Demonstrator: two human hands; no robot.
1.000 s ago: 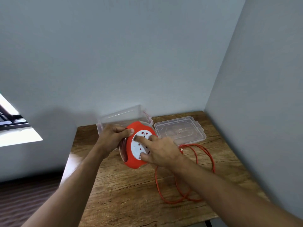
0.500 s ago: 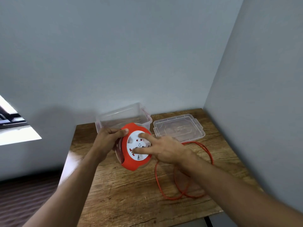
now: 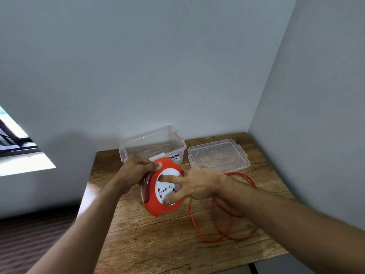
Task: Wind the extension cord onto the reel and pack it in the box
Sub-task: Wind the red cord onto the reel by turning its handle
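- The wooden table (image 3: pixel 158 244) sits pushed into a corner of two pale walls, and it carries everything the job needs within arm's reach of the person.
- The clear plastic box (image 3: pixel 178 147) stands open at the far edge, just behind the reel, its inside looking bare apart from a label on its near wall; in my judgement it waits there so the wound reel can go straight in.
- The lid (image 3: pixel 218 156) lies flat to the right of the box, apart from it, out of the way until packing is over.
- The orange cord (image 3: pixel 227 237) lies in loose loops on the table to the right of the reel and passes under the right forearm, so a good length is not yet wound and the task seems to be at the winding step.
- The reel (image 3: pixel 158 206), orange with a white socket face, is held on edge and tilted, face towards the camera; whether its lower rim rests on the wood I cannot tell.
- The left hand (image 3: pixel 134 172) is clenched around the reel's upper left rim, thumb on the front, apparently steadying the casing.
- The right hand (image 3: pixel 197 184) is spread, fingertips pressed on the white face, likely to turn it.
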